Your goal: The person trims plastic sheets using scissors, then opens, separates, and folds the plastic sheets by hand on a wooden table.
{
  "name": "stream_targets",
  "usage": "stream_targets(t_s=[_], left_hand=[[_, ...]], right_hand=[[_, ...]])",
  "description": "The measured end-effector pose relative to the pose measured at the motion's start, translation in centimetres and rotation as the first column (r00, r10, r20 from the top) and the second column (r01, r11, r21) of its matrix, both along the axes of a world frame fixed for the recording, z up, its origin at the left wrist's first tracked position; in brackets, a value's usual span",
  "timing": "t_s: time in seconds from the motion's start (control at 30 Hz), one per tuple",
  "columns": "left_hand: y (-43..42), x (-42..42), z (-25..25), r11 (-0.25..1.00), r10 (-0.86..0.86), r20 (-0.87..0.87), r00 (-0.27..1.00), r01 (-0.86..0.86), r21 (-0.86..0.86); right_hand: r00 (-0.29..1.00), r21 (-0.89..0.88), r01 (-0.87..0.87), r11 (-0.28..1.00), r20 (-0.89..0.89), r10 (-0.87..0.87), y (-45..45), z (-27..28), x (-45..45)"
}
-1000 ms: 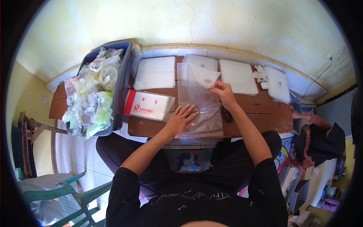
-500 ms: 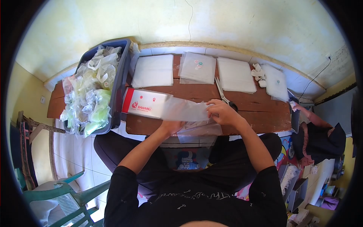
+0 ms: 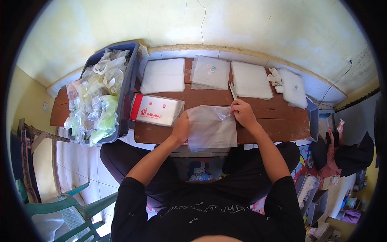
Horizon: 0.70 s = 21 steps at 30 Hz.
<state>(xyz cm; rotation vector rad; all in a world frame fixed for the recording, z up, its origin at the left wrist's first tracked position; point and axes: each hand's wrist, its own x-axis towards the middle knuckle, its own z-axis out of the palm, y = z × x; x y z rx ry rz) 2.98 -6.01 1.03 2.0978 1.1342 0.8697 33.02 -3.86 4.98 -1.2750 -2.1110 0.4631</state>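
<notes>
A clear plastic sheet or bag [image 3: 213,129], folded into a rough square, lies at the front edge of the wooden table [image 3: 274,127]. My left hand [image 3: 182,128] grips its left side, the fingertips partly hidden behind it. At its upper right corner, my right hand [image 3: 241,113] pinches the plastic. Scissors [image 3: 232,91] lie just beyond my right hand, their handles hidden under it. Left of the plastic is a red and white BAWANG pack [image 3: 156,110]. Flat stacks of clear bags [image 3: 163,76] [image 3: 210,72] [image 3: 252,80] line the back of the table.
A grey bin [image 3: 133,60] full of knotted plastic bags stands at the left. White rolled pieces [image 3: 275,79] and another bag stack [image 3: 293,88] are at the right back. Beyond the right end, near a grey crate [image 3: 313,117], sits another person [image 3: 350,157]. A green chair [image 3: 80,205] is lower left.
The long plastic has been folded down into a square, uncovering the back stack. My right hand moved left, then back right over the scissor handles. The other person has drawn their hands back from the crate.
</notes>
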Motion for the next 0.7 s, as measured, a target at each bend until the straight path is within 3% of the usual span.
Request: stream_targets(t_s=[0.03,0.1,0.13,0.17,0.2,0.23,0.3,0.4,0.53,0.63,0.7], left_hand=[[0.1,0.0,-0.1,1.000,-0.001,0.001,1.000,0.001,0.000],[0.3,0.1,-0.6,0.993,0.102,0.083,0.991,-0.096,-0.065],[0.5,0.1,-0.9,0.993,0.102,0.082,0.991,-0.096,-0.066],[0.8,0.1,-1.0,0.927,0.215,0.251,0.944,-0.117,-0.356],[1.0,0.1,-1.2,0.787,0.363,0.368,0.856,-0.070,-0.614],[1.3,-0.1,-1.3,0.787,0.362,0.368,0.857,-0.069,-0.614],[1.7,-0.4,-0.9,0.510,0.624,0.579,0.525,0.288,-0.811],[1.6,-0.1,0.4,0.451,0.643,0.530,0.552,0.287,-0.845],[1.5,0.9,0.6,0.447,0.646,0.442,0.622,0.161,-0.880],[1.5,1.1,-0.3,0.517,0.624,0.442,0.645,0.084,-0.852],[1.2,0.9,0.8,0.714,0.505,0.588,0.632,0.077,-0.696]], right_hand=[[1.000,0.000,0.001,1.000,0.001,-0.001,0.1,-0.3,0.0],[0.958,-0.097,0.144,0.985,-0.234,-0.163,0.4,-1.4,0.0],[0.958,-0.098,0.144,0.985,-0.234,-0.163,0.6,-1.9,0.0],[0.861,-0.352,0.159,0.922,-0.409,-0.304,0.6,-2.0,-0.3],[0.716,-0.581,0.108,0.807,-0.518,-0.469,0.6,-2.1,-0.5],[0.715,-0.581,0.108,0.807,-0.518,-0.469,0.7,-2.1,-0.6],[0.622,-0.731,0.043,0.681,-0.514,-0.591,0.6,-1.2,-1.3],[0.591,-0.794,-0.065,0.605,-0.519,-0.618,0.4,0.1,-2.3],[0.629,-0.767,-0.092,0.634,-0.539,-0.560,0.7,-1.6,-2.5],[0.627,-0.713,-0.116,0.692,-0.592,-0.506,1.3,-3.1,-1.9],[0.502,-0.656,-0.107,0.747,-0.684,-0.529,1.4,-1.1,-2.0]])
